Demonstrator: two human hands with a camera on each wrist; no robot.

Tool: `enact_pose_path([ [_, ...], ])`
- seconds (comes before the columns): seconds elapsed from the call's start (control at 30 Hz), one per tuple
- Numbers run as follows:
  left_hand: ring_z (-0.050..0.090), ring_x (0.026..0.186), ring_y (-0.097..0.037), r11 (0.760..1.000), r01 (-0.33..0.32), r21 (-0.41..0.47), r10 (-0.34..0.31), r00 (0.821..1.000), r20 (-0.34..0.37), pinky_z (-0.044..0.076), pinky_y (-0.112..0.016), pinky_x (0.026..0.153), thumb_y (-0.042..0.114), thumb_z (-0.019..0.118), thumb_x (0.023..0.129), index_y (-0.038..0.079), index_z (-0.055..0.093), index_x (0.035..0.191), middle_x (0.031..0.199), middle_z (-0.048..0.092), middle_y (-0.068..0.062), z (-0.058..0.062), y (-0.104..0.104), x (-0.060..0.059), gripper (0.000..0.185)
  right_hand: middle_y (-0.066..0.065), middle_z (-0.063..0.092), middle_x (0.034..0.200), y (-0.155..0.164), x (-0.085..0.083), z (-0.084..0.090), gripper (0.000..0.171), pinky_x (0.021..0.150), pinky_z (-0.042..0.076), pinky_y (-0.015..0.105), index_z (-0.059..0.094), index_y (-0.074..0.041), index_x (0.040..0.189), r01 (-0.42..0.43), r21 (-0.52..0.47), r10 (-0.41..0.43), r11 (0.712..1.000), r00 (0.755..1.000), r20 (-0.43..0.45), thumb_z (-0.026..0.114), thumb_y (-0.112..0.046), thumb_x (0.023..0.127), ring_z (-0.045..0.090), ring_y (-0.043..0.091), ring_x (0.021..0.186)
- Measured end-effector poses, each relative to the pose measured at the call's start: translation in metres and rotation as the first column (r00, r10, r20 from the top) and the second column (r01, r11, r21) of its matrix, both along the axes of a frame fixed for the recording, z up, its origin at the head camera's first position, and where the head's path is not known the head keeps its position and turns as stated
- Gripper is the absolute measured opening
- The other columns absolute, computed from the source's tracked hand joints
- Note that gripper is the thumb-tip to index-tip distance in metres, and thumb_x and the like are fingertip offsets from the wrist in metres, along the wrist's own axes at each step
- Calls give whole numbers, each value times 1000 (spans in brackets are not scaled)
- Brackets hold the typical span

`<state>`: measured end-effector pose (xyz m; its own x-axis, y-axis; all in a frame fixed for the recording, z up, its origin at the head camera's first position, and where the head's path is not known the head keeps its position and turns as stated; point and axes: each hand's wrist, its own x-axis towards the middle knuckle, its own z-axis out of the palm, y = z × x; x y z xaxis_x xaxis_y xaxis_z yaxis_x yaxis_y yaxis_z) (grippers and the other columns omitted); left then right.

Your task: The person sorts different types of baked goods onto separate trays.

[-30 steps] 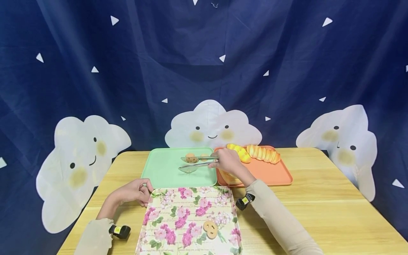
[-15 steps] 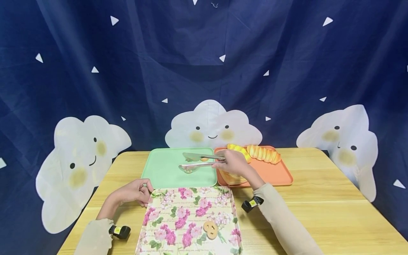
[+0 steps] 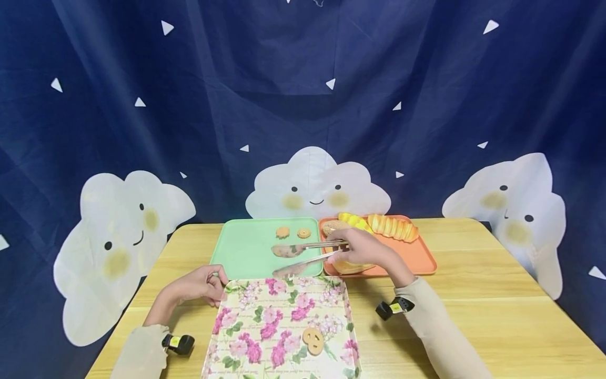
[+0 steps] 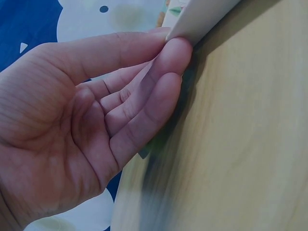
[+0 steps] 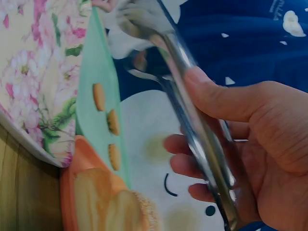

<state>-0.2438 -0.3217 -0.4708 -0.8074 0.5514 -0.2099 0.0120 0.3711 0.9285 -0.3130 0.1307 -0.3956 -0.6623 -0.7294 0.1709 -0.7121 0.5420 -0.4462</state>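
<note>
Behind everything hangs a dark blue cloth with little white triangles and soft white clouds that have smiling faces. In front of it stands a smooth yellow wooden desk.

On the desk lie three flat trays with rounded corners. The flowery tray is nearest, cream with pink roses and green leaves. One round tan cookie sits on it, close to the near edge. Behind it is the green tray, plain and smooth, with two small round cookies side by side near its far edge. Right beside that is the orange tray, and long ridged yellow bread lies along its back.

The right hand has its grip closed round shiny metal tongs. Thumb and fingers curl round the handle end. The tongs reach to the left, over the near part of the green tray. Their two spoon-shaped tips are apart and hold nothing. In the right wrist view the tongs look long and silvery.

The left hand rests on the desk at the far left corner of the flowery tray. Its thumb and fingers pinch the tray's thin white rim.
</note>
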Motion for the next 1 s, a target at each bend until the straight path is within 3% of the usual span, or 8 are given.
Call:
enact_pose_path([
  [0.13, 67, 68, -15, 1000, 5, 4, -5, 1000, 1, 62, -31, 67, 0, 69, 90, -15, 47, 107, 73, 63, -2, 1, 0, 0, 32, 5, 74, 103, 9, 5, 4, 37, 73, 56, 32, 73, -5, 115, -102, -32, 104, 994, 991, 87, 82, -28, 87, 63, 13, 82],
  [0.37, 68, 68, -15, 1000, 7, 12, -7, 1000, 0, 62, -31, 67, -1, 69, 91, -17, 46, 107, 74, 64, -4, 3, 0, 0, 32, 0, 69, 82, 15, 4, 3, 27, 61, 48, 23, 74, -12, 103, -235, -105, 253, 966, 943, 217, 86, -22, 81, 54, 8, 68],
  [0.53, 68, 69, -16, 1000, 4, 5, -4, 1000, 1, 62, -32, 68, -2, 69, 90, -16, 46, 107, 74, 64, -6, 3, 1, -1, 32, 11, 70, 84, 17, 5, 3, 32, 61, 47, 22, 75, -9, 105, -261, -114, 284, 959, 903, 322, 89, -12, 76, 56, 11, 70],
  [0.63, 68, 69, -16, 1000, 3, 3, -3, 1000, 2, 62, -32, 68, -2, 69, 90, -16, 46, 107, 74, 64, -6, 3, 1, -1, 32, 20, 72, 89, 17, 7, 3, 37, 65, 53, 26, 75, -3, 109, -272, -118, 296, 955, 874, 384, 89, -7, 75, 63, 20, 75],
  [0.77, 68, 69, -17, 1000, 2, 4, -2, 1000, 8, 62, -33, 68, -2, 69, 90, -15, 46, 107, 74, 64, -5, 3, 1, -1, 31, 23, 73, 93, 16, 9, 0, 42, 71, 58, 31, 74, 0, 113, -292, -113, 312, 950, 849, 426, 89, -7, 74, 68, 29, 81],
  [0.9, 68, 70, -17, 1000, -9, 0, 9, 1000, 15, 62, -33, 69, -2, 69, 89, -14, 47, 106, 74, 64, -3, 2, 1, -1, 30, 20, 76, 93, 15, 9, -1, 44, 69, 60, 31, 76, -1, 113, -337, -100, 346, 936, 836, 426, 91, -9, 72, 68, 18, 76],
  [1.0, 68, 70, -17, 1000, -15, -5, 15, 1000, 15, 62, -33, 69, -2, 69, 89, -13, 48, 107, 74, 64, -4, 2, 1, -1, 30, 19, 77, 92, 15, 8, -1, 43, 63, 60, 31, 76, 0, 112, -408, -109, 414, 906, 806, 424, 90, -7, 71, 67, 12, 70],
])
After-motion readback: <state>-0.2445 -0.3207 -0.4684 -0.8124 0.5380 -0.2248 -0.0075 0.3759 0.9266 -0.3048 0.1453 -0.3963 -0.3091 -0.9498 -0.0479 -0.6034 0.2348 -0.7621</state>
